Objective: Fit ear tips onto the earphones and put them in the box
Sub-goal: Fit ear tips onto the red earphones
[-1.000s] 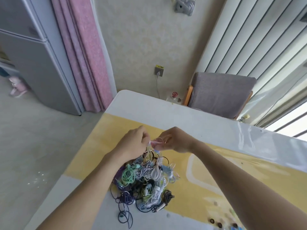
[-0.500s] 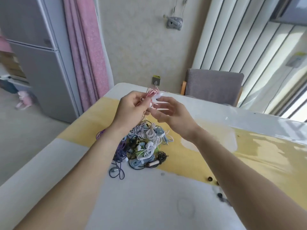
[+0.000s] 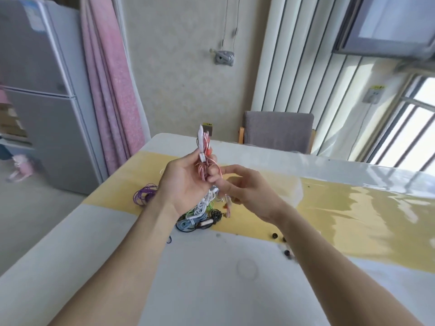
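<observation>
Left hand [image 3: 186,184] grips the coiled pink-and-white earphone cable bundle [image 3: 205,158] upright, lifted above the tangled pile, so the right hand [image 3: 244,189], fingers loosely curled, can pinch its dangling earbud end [image 3: 227,205].

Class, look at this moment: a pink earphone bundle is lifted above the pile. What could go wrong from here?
1. The dangling earbuds hang just over the tangled pile and could snag in it.
2. The left hand grips the pink earphone bundle while the right hand works its cable; pulling may tighten knots.
3. The loose ear tips might roll away.
</observation>
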Motion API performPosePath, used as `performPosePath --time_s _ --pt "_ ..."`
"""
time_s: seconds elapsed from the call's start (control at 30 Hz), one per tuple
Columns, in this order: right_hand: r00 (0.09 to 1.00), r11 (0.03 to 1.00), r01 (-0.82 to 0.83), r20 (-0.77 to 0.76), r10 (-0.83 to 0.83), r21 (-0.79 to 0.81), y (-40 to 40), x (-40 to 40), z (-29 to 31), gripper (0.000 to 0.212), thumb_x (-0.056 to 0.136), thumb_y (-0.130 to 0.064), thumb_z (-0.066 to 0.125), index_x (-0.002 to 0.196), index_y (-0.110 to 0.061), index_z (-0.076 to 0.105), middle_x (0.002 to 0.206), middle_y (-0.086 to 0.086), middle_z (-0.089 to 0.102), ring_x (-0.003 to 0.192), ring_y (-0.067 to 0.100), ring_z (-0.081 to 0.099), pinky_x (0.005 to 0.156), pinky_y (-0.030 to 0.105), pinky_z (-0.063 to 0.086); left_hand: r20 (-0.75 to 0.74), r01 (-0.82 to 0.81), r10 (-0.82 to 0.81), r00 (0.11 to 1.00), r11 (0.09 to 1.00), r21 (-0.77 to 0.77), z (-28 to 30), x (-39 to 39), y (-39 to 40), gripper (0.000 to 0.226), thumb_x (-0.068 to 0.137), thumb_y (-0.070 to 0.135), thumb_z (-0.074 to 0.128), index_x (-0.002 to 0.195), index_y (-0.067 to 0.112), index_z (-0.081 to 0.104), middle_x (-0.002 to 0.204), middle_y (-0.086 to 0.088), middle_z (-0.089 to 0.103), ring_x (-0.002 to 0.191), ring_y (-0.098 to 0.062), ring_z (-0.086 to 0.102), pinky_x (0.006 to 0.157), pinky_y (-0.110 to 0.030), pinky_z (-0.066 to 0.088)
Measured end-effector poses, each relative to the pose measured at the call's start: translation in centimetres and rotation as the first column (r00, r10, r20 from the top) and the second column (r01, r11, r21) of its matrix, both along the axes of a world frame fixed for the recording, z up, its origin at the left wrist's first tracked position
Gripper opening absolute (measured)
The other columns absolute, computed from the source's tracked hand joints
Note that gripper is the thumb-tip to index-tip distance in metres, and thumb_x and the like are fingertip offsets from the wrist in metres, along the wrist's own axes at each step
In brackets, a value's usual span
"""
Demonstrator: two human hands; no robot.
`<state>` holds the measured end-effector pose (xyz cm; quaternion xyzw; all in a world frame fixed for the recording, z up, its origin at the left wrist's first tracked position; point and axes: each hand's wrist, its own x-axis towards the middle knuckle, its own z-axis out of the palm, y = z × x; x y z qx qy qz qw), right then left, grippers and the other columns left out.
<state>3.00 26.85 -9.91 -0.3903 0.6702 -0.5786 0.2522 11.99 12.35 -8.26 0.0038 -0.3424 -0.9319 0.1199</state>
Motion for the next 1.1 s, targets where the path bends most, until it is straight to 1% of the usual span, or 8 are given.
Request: performPosePath --time_s 0.13,0.23,0.3,0.47,0.6,0.83,1.0,1.1 --pt "0.983 0.990 0.135 -0.134 -0.129 0.035 2.9 -1.1 -1.2 0.013 0.097 -0.020 0.065 0.089 -0.012 0.070 0.081 -0.006 0.065 0.080 0.009 0.060 0.080 0.026 0.051 0.034 0.028 -0.030 0.999 0.997 0.070 -1.4 -0.5 1.1 0.022 0.094 0.028 0.052 0.095 0.007 0.057 0.075 -0.004 0.050 0.059 -0.016 0.043 0.057 -0.025 0.032" --pt "0.978 0.995 0.100 0.187 -0.097 -0.007 5.2 -1.2 -1.4 0.020 0.102 -0.018 0.055 0.093 -0.002 0.061 0.092 0.008 0.062 0.086 0.025 0.067 0.072 0.041 0.059 0.175 0.015 0.004 0.985 0.994 -0.106 -3.0 -1.3 3.0 0.014 0.086 0.021 0.065 0.083 0.010 0.056 0.073 -0.003 0.049 0.055 -0.013 0.047 0.050 -0.023 0.038" --pt "0.960 0.996 0.091 0.265 -0.092 0.019 6.9 -1.3 -1.4 0.020 0.103 -0.019 0.053 0.096 0.000 0.058 0.090 0.013 0.062 0.072 0.028 0.065 0.057 0.039 0.054 0.245 -0.006 0.066 0.967 0.971 -0.237 -4.2 -2.0 4.4 0.013 0.080 0.013 0.069 0.080 0.009 0.056 0.072 -0.005 0.052 0.055 -0.014 0.054 0.049 -0.023 0.044" --pt "0.977 0.977 0.188 0.085 -0.196 0.096 10.3 -2.1 -2.3 0.023 0.101 -0.024 0.058 0.090 -0.005 0.068 0.074 0.014 0.054 0.059 0.021 0.050 0.065 0.041 0.043 0.330 0.055 0.098 0.939 0.904 -0.424 -5.8 -2.6 6.1 0.020 0.092 -0.005 0.054 0.077 0.008 0.052 0.081 -0.018 0.069 0.060 -0.024 0.067 0.055 -0.027 0.055" --pt "0.969 0.967 0.206 0.104 -0.222 0.150 12.9 -3.2 -3.0 0.023 0.096 -0.024 0.066 0.097 -0.001 0.071 0.066 0.009 0.055 0.052 0.024 0.053 0.054 0.035 0.042 0.302 0.100 0.052 0.952 0.878 -0.468 -6.4 -3.0 6.4 0.014 0.092 -0.008 0.051 0.089 0.005 0.054 0.076 -0.017 0.070 0.060 -0.024 0.066 0.056 -0.028 0.054" --pt "0.968 0.967 0.240 0.048 -0.244 0.088 12.4 -0.7 -4.7 0.011 0.091 -0.016 0.072 0.098 -0.009 0.075 0.066 -0.004 0.062 0.050 0.015 0.051 0.050 0.028 0.040 0.284 0.369 -0.251 0.925 0.770 -0.521 -7.9 -0.7 7.5 0.039 0.074 0.001 0.059 0.112 -0.009 0.060 0.094 -0.022 0.068 0.073 -0.034 0.064 0.060 -0.033 0.050" --pt "0.959 0.963 0.265 -0.112 -0.259 0.041 11.1 0.9 -5.5 0.006 0.088 -0.020 0.077 0.091 -0.017 0.072 0.069 -0.001 0.068 0.054 0.013 0.052 0.047 0.030 0.044 0.292 0.273 -0.106 0.951 0.730 -0.626 -8.2 -0.2 8.7 0.032 0.080 0.019 0.072 0.102 -0.004 0.065 0.073 -0.008 0.065 0.054 -0.018 0.052 0.042 -0.021 0.035" --pt "0.971 0.970 0.239 -0.030 -0.238 0.049 11.7 0.6 -5.7 0.007 0.087 -0.015 0.077 0.089 -0.011 0.071 0.068 0.001 0.066 0.053 0.011 0.056 0.050 0.026 0.045 0.317 0.293 -0.107 0.942 0.722 -0.626 -8.3 -0.2 8.7 0.031 0.080 0.016 0.067 0.102 -0.006 0.064 0.063 -0.003 0.059 0.047 -0.012 0.046 0.039 -0.019 0.031"
